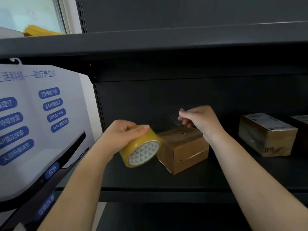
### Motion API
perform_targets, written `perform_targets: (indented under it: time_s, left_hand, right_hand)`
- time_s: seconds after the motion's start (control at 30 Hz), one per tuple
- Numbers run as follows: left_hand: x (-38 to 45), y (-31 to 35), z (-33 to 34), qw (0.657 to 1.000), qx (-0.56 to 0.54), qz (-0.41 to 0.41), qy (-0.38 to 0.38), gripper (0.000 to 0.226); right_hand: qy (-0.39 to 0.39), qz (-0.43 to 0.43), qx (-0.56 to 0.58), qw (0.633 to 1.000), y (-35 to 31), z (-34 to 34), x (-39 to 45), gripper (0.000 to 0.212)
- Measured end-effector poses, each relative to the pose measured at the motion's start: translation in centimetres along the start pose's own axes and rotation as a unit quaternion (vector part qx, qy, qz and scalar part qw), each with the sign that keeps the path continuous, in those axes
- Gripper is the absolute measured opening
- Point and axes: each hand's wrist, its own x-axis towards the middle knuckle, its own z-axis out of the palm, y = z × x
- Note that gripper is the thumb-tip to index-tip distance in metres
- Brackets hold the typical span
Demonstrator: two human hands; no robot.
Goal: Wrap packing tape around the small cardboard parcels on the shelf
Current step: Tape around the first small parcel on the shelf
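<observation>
My left hand (pixel 121 134) grips a yellowish roll of packing tape (pixel 141 147), held just left of a small brown cardboard parcel (pixel 185 149) on the dark shelf (pixel 150 180). The roll touches the parcel's left side. My right hand (pixel 198 119) hovers above the parcel's back edge and pinches the free end of the clear tape (pixel 181 109) between thumb and fingertips. A thin clear strip seems to run from there down toward the parcel. A second taped parcel (pixel 266 134) with a printed label sits further right on the same shelf.
A third box (pixel 301 120) peeks in at the right edge. The upper shelf board (pixel 166 45) overhangs the work space. A white poster with blue labels (pixel 33 124) stands left of the rack. Something yellow (pixel 38 31) lies near the window.
</observation>
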Motion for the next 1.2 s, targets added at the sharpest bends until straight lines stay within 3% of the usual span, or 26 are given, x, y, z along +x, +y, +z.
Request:
perform_targets:
  time_s: [0.1, 0.2, 0.27, 0.33, 0.47, 0.63, 0.77, 0.83, 0.9, 0.97, 1.03, 1.13, 1.2]
  left_hand:
    - [0.0, -0.5, -0.9, 0.989, -0.121, 0.013, -0.079, 0.031]
    - [0.2, -1.7, -1.3, 0.93, -0.298, 0.037, -0.21, 0.037]
    - [0.2, -2.0, -1.2, 0.896, -0.339, 0.038, -0.283, 0.033]
    - [0.0, -1.8, -1.1, 0.893, -0.323, 0.036, -0.312, 0.038]
    - [0.1, -1.4, -1.2, 0.925, -0.276, 0.032, -0.259, 0.062]
    - [0.4, -1.3, -1.2, 0.939, -0.262, 0.012, -0.222, 0.069]
    - [0.2, -0.1, -0.7, 0.963, -0.203, -0.058, -0.17, 0.053]
    - [0.5, 0.2, -0.7, 0.984, -0.111, -0.087, -0.107, 0.037]
    - [0.6, -0.3, -1.2, 0.993, -0.035, -0.096, -0.064, 0.038]
    - [1.0, -0.7, -1.6, 0.991, -0.053, -0.107, -0.053, 0.051]
    - [0.9, -1.5, -2.4, 0.982, -0.139, -0.105, -0.075, 0.064]
    - [1.1, -2.7, -2.9, 0.962, -0.24, -0.081, -0.104, 0.065]
    - [1.2, -2.6, -2.4, 0.967, -0.218, -0.083, -0.107, 0.059]
  right_hand:
    - [-0.009, 0.028, 0.033, 0.999, 0.3, -0.5, 0.1, 0.017]
    - [-0.023, 0.045, 0.074, 0.996, 0.4, -1.0, 0.1, 0.014]
    - [-0.032, 0.055, 0.084, 0.994, 0.4, -1.3, 0.2, 0.01]
    - [-0.033, 0.057, 0.074, 0.995, 0.4, -1.4, 0.4, 0.005]
    - [-0.014, 0.036, 0.057, 0.998, 0.6, -1.3, 0.6, 0.012]
    - [0.012, 0.02, 0.063, 0.998, 0.9, -1.3, 0.8, 0.011]
    - [0.026, 0.008, 0.042, 0.999, 1.1, -0.9, 0.9, 0.011]
    - [0.068, 0.011, 0.035, 0.997, 1.3, -1.4, 1.4, 0.011]
    - [0.093, 0.012, 0.046, 0.994, 1.7, -2.3, 2.0, 0.012]
    - [0.074, 0.016, 0.037, 0.996, 2.0, -2.9, 2.4, 0.009]
    - [0.057, 0.025, 0.042, 0.997, 2.4, -2.9, 2.6, 0.007]
    - [0.043, 0.044, 0.023, 0.998, 2.9, -3.0, 2.9, 0.011]
    - [0.04, 0.061, -0.002, 0.997, 3.3, -3.0, 3.5, 0.013]
